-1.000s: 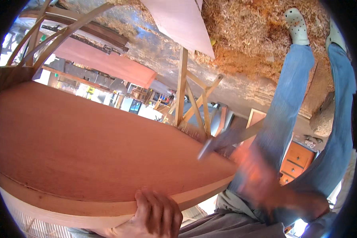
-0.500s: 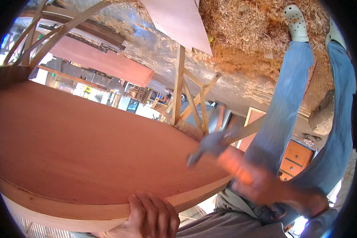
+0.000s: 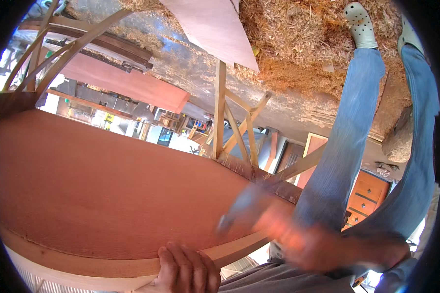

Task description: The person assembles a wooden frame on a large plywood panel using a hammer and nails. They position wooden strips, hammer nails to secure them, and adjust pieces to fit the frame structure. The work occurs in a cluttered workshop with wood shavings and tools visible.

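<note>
A broad reddish-brown wooden panel (image 3: 112, 190) fills the left and middle of the view. Along its lower curved edge runs a pale wooden strip (image 3: 98, 265). My left hand (image 3: 189, 269) is closed over this strip, its fingers curled onto the panel side. At the right, my right hand (image 3: 320, 250) grips the orange handle of a hammer (image 3: 247, 207). The hammer's grey head is smeared by motion over the panel's right end, near the pale edge; whether it touches the wood I cannot tell.
Wooden trestle legs (image 3: 221, 110) stand beyond the panel. Wood shavings (image 3: 293, 39) cover the ground near my light clog (image 3: 361, 24). A pinkish sheet (image 3: 210, 29) lies at the top middle, curved timber pieces (image 3: 80, 41) at upper left, and an orange drawer cabinet (image 3: 366, 198) at right.
My right hand and the hammer have moved left and slightly down, nearer the pale edge. My left hand keeps its hold on the strip. The view has shifted slightly.
</note>
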Available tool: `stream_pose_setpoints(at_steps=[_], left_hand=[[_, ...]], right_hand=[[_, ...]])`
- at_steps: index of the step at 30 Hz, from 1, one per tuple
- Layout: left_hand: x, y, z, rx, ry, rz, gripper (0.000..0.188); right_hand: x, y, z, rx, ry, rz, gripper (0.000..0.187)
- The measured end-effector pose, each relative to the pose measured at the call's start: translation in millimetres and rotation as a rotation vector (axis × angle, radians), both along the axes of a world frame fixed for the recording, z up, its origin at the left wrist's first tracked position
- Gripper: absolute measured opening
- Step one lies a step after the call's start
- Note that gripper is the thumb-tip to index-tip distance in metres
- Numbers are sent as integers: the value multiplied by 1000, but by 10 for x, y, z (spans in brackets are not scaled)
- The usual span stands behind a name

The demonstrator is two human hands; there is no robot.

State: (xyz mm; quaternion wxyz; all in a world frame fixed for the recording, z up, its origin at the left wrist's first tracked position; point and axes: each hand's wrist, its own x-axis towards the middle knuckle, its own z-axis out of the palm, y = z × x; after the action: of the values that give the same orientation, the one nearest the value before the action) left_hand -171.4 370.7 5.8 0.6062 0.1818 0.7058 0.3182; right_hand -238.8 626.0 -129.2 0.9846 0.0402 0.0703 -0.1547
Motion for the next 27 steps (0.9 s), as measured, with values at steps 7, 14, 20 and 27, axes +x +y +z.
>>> stream_pose_setpoints(at_steps=[7,14,20,27], left_hand=[[1,38,10,-39,7,-17,34],[80,-12,143,-31,84,48,39],[263,178,294,-224,315,49,38],[592,339,299,-409,825,486,20]], right_hand=[[105,122,-357,67,355,-270,88],[-64,34,-563,162,516,-13,90],[-445,75,28,115,650,-131,93],[-1620,218,1016,44,1049,-160,93]])
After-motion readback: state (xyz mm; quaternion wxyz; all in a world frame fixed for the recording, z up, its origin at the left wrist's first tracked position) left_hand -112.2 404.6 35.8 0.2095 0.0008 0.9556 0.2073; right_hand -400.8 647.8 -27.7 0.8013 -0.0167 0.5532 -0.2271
